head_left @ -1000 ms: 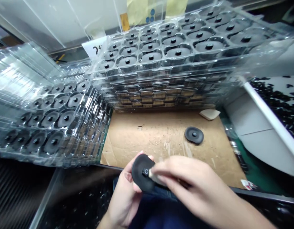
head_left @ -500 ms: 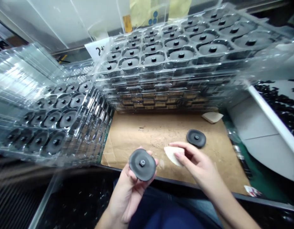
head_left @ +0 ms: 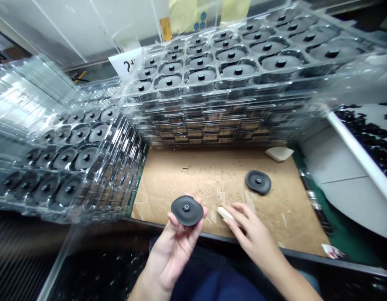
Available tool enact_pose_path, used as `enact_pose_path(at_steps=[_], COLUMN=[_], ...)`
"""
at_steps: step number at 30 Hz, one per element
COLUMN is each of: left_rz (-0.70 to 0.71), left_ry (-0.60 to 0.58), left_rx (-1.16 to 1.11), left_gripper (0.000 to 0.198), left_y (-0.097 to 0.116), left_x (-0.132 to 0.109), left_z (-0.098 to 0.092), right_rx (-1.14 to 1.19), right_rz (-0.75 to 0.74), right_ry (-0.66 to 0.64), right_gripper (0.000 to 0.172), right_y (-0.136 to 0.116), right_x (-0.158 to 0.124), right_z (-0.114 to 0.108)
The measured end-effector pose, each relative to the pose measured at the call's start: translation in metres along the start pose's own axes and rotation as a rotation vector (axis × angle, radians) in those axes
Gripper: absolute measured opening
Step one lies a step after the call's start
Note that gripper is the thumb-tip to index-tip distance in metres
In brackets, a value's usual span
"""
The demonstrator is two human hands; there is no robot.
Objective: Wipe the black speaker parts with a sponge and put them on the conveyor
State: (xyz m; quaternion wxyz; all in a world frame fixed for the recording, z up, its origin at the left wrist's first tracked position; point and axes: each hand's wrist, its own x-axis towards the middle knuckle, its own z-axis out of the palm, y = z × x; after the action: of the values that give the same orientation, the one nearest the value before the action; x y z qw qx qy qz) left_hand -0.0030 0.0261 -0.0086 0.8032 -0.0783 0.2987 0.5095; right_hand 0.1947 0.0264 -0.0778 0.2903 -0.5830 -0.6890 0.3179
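A dark grey, rounded disc (head_left: 187, 210) with a small raised hub at its centre rests face up in my left hand (head_left: 176, 255), held at the rim by the fingers and thumb. To its right, my right hand (head_left: 254, 234) grips a white wedge-shaped pad (head_left: 224, 213) between thumb and fingers, low over the cardboard sheet (head_left: 168, 175). The fingers partly cover the pad, and it is apart from the disc. Beyond my right hand, a second dark disc (head_left: 258, 181) lies on the cardboard with its hub up.
Another pale wedge pad (head_left: 279, 153) lies at the cardboard's far right. Stacked clear trays (head_left: 193, 90) of similar discs stand behind, with another tray stack (head_left: 118, 163) on the left. At right, a white bin (head_left: 353, 154) holds small black parts.
My right hand has moved down and slightly left with the white pad, which now shows more edge-on. The disc in my left hand has tilted flatter.
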Motion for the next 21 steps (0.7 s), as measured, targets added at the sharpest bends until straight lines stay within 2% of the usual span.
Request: enact_pose_path(at_steps=[4,6,8,12,15,19,21], left_rz=[-0.008,0.035,0.084,0.115,0.137,0.15,0.175], left_ry=[0.013,0.009,0.004,0.001,0.0,0.03,0.042], left_rx=[0.022,0.042,0.069,0.15,0.174,0.23,0.257], left_gripper=[0.035,0.036,0.039,0.048,0.05,0.051,0.054], left_y=[-0.005,-0.009,-0.013,-0.015,-0.015,-0.014,-0.014], left_x=[-0.005,-0.009,-0.012,-0.015,-0.015,-0.017,-0.018], left_z=[0.001,0.003,0.005,0.006,0.006,0.007,0.009], right_rx=[0.128,0.164,0.15,0.106,0.065,0.049,0.057], right_rz=[-0.149,-0.272,-0.363,-0.448,-0.442,-0.468,-0.463], right_ry=[0.066,0.113,0.102,0.08,0.119,0.056,0.082], right_gripper=[0.024,0.026,0.032,0.036,0.035,0.036,0.035], right_y=[-0.037,-0.056,-0.069,-0.076,-0.077,-0.079,-0.08], right_x=[0.014,0.013,0.009,0.001,-0.001,-0.005,-0.005], right_z=[-0.021,-0.025,-0.024,-0.022,-0.023,-0.025,-0.025])
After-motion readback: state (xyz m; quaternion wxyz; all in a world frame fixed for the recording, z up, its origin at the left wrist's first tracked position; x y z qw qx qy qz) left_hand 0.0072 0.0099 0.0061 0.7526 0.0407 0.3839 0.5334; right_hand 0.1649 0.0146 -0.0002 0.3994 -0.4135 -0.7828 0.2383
